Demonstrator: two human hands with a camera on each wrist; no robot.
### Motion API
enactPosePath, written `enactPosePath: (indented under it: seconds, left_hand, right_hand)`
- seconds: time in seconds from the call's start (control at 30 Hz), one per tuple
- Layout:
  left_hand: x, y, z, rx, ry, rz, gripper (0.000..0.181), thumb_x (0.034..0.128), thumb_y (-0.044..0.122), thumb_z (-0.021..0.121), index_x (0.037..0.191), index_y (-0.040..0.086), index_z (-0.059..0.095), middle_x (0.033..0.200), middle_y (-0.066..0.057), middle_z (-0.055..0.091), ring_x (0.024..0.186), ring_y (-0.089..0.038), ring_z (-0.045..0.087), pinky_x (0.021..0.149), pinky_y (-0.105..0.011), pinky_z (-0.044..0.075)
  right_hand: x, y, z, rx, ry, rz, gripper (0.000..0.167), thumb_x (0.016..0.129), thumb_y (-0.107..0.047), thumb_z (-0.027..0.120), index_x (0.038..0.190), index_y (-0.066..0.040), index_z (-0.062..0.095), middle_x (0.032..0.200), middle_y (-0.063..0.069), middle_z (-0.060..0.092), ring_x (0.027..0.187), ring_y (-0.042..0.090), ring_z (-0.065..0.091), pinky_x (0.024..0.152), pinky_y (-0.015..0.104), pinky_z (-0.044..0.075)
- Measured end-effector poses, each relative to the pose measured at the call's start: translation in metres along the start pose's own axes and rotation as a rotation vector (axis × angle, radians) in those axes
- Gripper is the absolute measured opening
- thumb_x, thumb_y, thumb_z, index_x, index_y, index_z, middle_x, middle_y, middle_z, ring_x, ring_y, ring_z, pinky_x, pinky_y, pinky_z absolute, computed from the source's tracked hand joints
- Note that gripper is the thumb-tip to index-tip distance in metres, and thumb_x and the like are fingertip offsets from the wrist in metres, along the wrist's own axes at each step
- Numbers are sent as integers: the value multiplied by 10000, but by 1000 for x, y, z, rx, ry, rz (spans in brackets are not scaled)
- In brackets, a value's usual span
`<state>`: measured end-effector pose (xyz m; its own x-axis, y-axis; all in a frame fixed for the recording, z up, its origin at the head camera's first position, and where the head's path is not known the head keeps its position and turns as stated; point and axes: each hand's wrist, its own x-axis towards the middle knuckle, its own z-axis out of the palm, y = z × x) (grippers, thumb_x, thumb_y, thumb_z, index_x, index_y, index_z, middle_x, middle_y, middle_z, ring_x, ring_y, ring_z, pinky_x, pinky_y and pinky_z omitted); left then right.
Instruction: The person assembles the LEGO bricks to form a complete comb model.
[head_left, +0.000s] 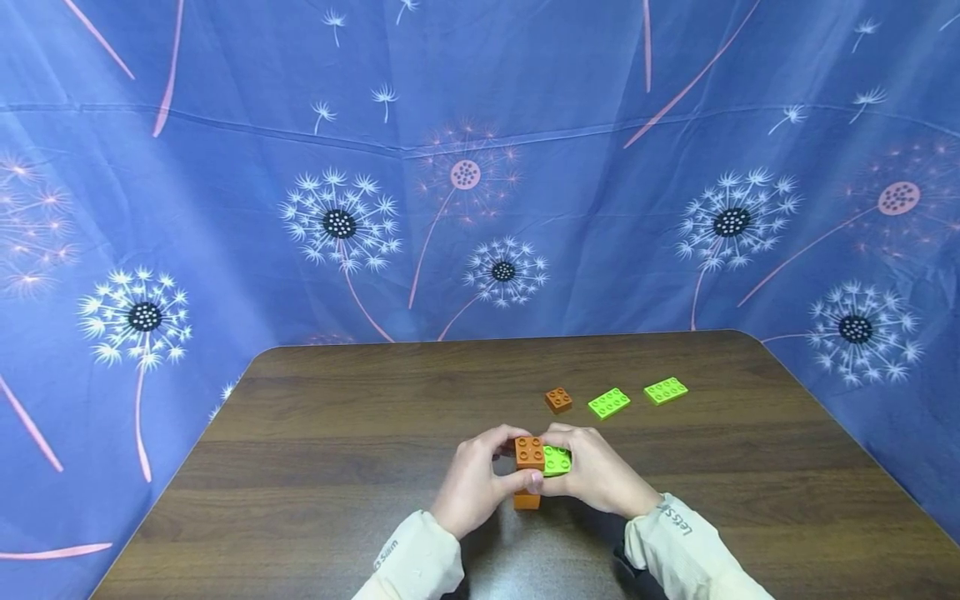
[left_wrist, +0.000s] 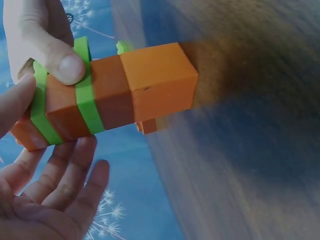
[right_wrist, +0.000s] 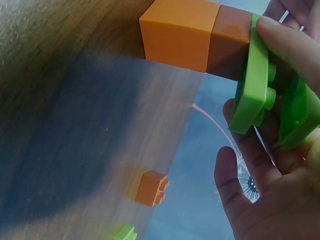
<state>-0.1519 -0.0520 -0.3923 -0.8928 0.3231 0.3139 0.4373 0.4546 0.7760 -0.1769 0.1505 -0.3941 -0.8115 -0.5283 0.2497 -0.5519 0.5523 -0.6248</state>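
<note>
Toy-brick tower (head_left: 528, 452) is pinched by the left hand (head_left: 471, 479) and right hand (head_left: 596, 471); the left wrist view shows two green plates (left_wrist: 90, 107) in it, the head view one.

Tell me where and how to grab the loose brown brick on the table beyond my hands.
Probably best pinched by two opposite side walls, coming from above and its left: the loose brown brick is compact, square and studs up, while a loose green plate lies to its right.
</note>
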Motion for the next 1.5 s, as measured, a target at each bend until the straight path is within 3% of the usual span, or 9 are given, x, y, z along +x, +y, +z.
enactPosePath:
  seconds: [0.3, 0.53, 0.9, 1.07, 1.27, 1.5]
  left_hand:
    - [3, -8, 2, -31, -14, 45, 336, 829, 177, 856, 1105, 86, 687, 1047, -14, 703, 977, -179, 680, 884, -330, 568]
    - [8, -12, 1, -86, -51, 39, 320, 818, 151, 865, 1074, 83, 686, 1033, -31, 705, 942, -140, 687, 861, -301, 570]
    - [9, -14, 2, -168, -80, 3, 323, 824, 108, 853, 1085, 51, 672, 1031, -47, 677, 922, -137, 690, 857, -286, 579]
    - [9, -15, 2, -170, -86, -7, 317, 829, 113, 849, 1083, 58, 666, 1027, -40, 665, 909, -125, 689, 839, -279, 580]
    - [9, -17, 3, -173, -83, -12, 320, 822, 113, 853, 1071, 58, 660, 1020, -37, 664, 905, -119, 686, 830, -252, 574]
    - [9, -17, 4, -186, -81, -20, 317, 823, 101, 852, 1070, 55, 659, 1031, -40, 664, 901, -112, 680, 826, -262, 577]
  right_hand:
    - [-2, 3, 2, 14, 12, -3, 322, 747, -203, 887, 1023, -123, 742, 884, -139, 597, 748, 16, 530, 645, 232, 472]
    - [-6, 5, 3, 34, 36, -23, 329, 780, -204, 874, 1064, -117, 732, 891, -140, 601, 763, 19, 528, 647, 234, 468]
    - [-11, 1, 8, -46, 88, -70, 330, 812, -233, 852, 1089, -123, 712, 935, -133, 599, 777, 19, 520, 642, 230, 465]
    - [-14, 2, 5, -42, 101, -81, 419, 813, -247, 867, 1171, -105, 701, 1047, -77, 670, 874, 63, 602, 726, 271, 522]
    - [-22, 11, -5, -59, 66, -23, 569, 769, -264, 904, 1264, -117, 664, 1161, -55, 683, 1057, 166, 641, 882, 437, 550]
    - [-33, 26, -23, -14, 50, 33, 580, 765, -264, 904, 1263, -92, 661, 1139, -12, 685, 1001, 227, 649, 813, 382, 553]
